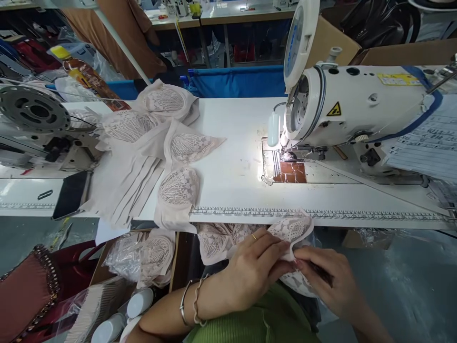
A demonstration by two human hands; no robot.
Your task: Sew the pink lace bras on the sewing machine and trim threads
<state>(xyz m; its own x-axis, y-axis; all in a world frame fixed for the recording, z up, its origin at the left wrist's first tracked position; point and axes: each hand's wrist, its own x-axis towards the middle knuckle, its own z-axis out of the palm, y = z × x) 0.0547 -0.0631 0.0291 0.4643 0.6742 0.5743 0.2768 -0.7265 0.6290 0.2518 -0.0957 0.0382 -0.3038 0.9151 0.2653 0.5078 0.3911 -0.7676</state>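
Note:
A pale pink lace bra (pixel 291 229) lies over my lap at the table's front edge. My left hand (pixel 255 262), with a ring and two bracelets, pinches its edge near the middle. Close beside it, my right hand (pixel 326 276) grips the same edge, fingers and thumb pressed together. The fingertips of both hands almost meet on the fabric. One lace cup hangs below my hands, and another part (pixel 217 240) spreads out to the left. On the table to the left, more lace bra pieces (pixel 178 186) lie in a layered pile.
A lit white sewing machine (pixel 364 105) stands at the right of the white table (pixel 228 190), with a ruler tape along the front edge. At the left are another machine (pixel 34 112), a phone (pixel 71 194) and a bottle (pixel 89 78). An open box (pixel 173 259) holds lace pieces below.

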